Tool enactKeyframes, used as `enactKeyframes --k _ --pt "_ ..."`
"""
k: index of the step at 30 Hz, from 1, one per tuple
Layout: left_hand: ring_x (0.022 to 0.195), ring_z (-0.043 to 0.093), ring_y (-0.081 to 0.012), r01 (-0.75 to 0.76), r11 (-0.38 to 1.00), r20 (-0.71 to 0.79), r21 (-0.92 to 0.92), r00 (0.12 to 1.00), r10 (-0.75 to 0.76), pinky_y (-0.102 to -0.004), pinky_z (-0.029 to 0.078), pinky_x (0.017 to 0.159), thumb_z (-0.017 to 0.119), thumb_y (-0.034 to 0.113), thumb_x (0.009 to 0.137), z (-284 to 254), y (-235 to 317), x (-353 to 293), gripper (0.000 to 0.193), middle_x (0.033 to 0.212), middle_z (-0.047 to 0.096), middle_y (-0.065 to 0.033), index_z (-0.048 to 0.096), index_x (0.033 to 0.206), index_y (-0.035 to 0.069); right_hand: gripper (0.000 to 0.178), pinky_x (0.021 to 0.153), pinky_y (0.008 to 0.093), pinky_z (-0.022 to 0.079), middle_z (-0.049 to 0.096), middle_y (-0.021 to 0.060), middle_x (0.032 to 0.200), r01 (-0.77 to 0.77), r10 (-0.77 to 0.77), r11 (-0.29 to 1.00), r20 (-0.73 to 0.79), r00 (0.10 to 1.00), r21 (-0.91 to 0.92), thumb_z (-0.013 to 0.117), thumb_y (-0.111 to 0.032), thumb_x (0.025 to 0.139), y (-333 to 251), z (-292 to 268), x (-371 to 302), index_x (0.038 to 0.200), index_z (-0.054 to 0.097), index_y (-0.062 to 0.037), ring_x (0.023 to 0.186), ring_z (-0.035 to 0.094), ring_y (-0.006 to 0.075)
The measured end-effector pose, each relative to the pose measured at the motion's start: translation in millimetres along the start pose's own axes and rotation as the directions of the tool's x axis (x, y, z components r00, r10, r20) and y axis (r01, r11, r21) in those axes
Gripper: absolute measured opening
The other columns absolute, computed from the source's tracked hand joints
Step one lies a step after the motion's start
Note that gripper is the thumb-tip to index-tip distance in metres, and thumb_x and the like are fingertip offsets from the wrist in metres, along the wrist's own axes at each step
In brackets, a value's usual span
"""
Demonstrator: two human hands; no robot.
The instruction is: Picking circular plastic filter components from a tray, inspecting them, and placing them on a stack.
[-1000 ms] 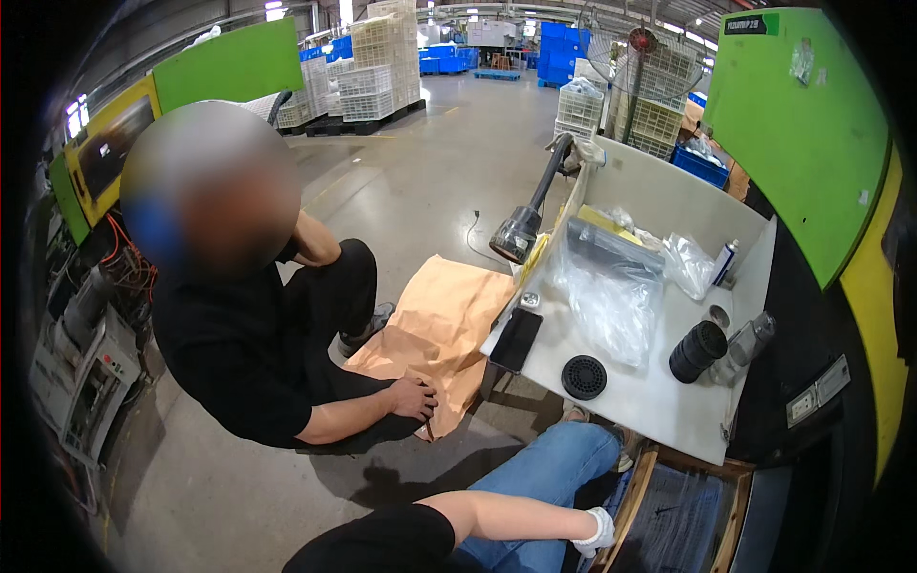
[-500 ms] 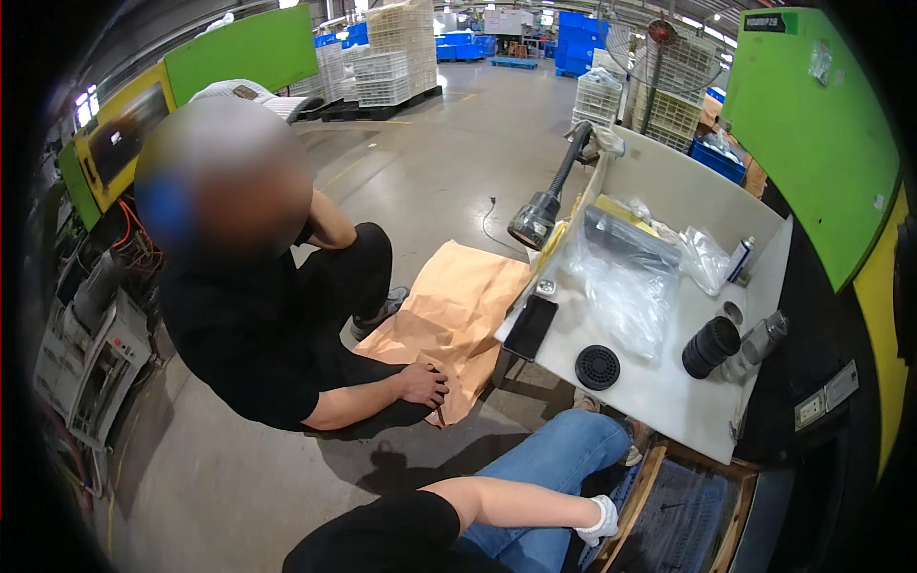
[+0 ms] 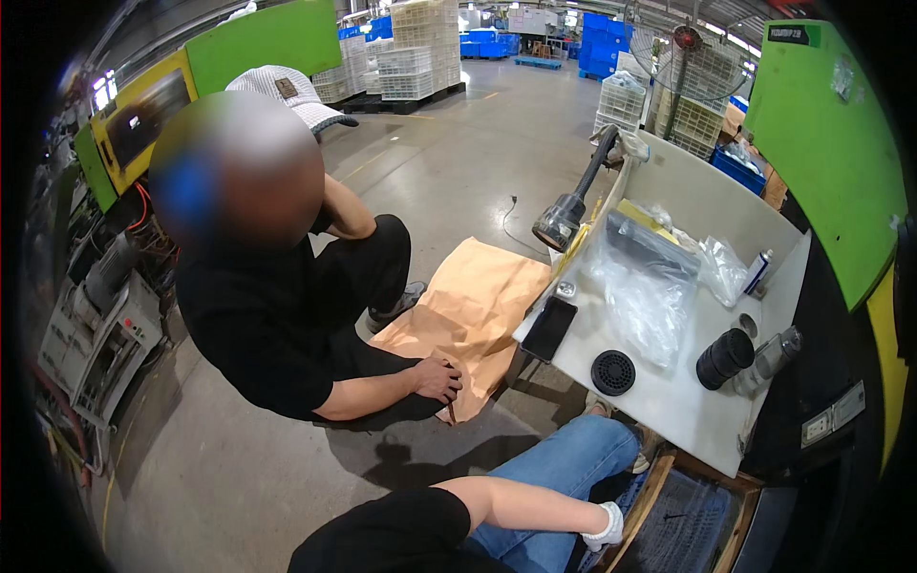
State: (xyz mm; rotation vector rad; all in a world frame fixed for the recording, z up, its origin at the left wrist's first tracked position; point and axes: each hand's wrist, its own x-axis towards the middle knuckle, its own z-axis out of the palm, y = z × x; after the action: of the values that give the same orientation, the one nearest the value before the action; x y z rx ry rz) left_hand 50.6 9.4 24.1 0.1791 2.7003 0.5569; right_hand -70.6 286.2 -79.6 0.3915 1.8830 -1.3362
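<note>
My left hand, in a white glove, is at the lower right, beside my blue jeans. It lies against the edge of a wooden frame around a dark, blue-tinted panel; the fingers are too hidden to tell their shape. My right hand is out of view. On the white worktable above sit a round black grille-like disc, a black ribbed cylinder and a clear smoky cylinder. A black phone lies at the table's left edge, near clear plastic bags.
A co-worker in black sits at the left, one hand at the knee. Orange-brown paper covers floor between that person and the table. A flexible-neck lamp overhangs the table's corner. Green machine panels stand at the right.
The whole view has shifted, so most things appear a little further right. The co-worker's cap shows more fully. My left hand stays at the wooden frame.
</note>
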Motion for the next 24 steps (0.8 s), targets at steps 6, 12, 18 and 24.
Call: enactKeyframes --k 6,12,18,24 --pt "0.1 0.066 -0.0331 -0.116 0.985 0.113 0.124 0.988 0.103 -0.0463 0.053 0.077 0.065 0.024 0.075 -5.6 11.1 13.6 0.034 0.107 0.069 -0.0147 0.071 0.105 0.007 0.027 0.04 0.0257 0.033 0.044 -0.0035 0.056 -0.016 0.015 0.999 -0.052 0.999 -0.03 0.058 -0.036 0.092 -3.3 1.4 -4.0 0.077 0.059 -0.0133 0.044 0.041 0.0106" --pt "0.099 0.066 -0.0327 -0.032 0.99 0.106 0.135 0.994 0.018 -0.0465 0.053 0.078 0.064 0.026 0.077 -4.7 6.8 7.5 0.033 0.107 0.069 -0.0135 0.072 0.103 0.008 0.027 0.04 0.0258 0.033 0.044 -0.0037 0.056 -0.018 0.016 0.999 -0.051 0.999 -0.039 0.057 -0.035 0.092 -5.6 2.7 -3.5 0.077 0.059 -0.0134 0.044 0.041 0.0108" --pt "0.098 0.066 -0.0336 -0.044 0.999 0.046 0.006 0.998 0.044 -0.0466 0.052 0.079 0.059 0.032 0.079 -10.1 6.7 -2.1 0.037 0.105 0.069 -0.0143 0.071 0.104 0.008 0.026 0.04 0.026 0.033 0.045 -0.0037 0.057 0.057 -0.059 0.996 -0.033 0.998 -0.065 0.057 -0.035 0.093 1.3 2.8 -1.3 0.078 0.059 -0.0133 0.044 0.041 0.0111" --pt "0.098 0.066 -0.0338 0.011 0.998 0.059 0.059 0.998 -0.015 -0.0483 0.053 0.077 0.057 0.029 0.079 -12.3 0.2 -13.1 0.035 0.105 0.069 -0.0146 0.07 0.105 0.009 0.026 0.041 0.0267 0.036 0.047 -0.0026 0.059 -0.052 0.052 0.998 -0.002 0.999 -0.023 0.057 -0.033 0.093 1.4 -7.0 10.2 0.077 0.06 -0.013 0.047 0.043 0.0121"
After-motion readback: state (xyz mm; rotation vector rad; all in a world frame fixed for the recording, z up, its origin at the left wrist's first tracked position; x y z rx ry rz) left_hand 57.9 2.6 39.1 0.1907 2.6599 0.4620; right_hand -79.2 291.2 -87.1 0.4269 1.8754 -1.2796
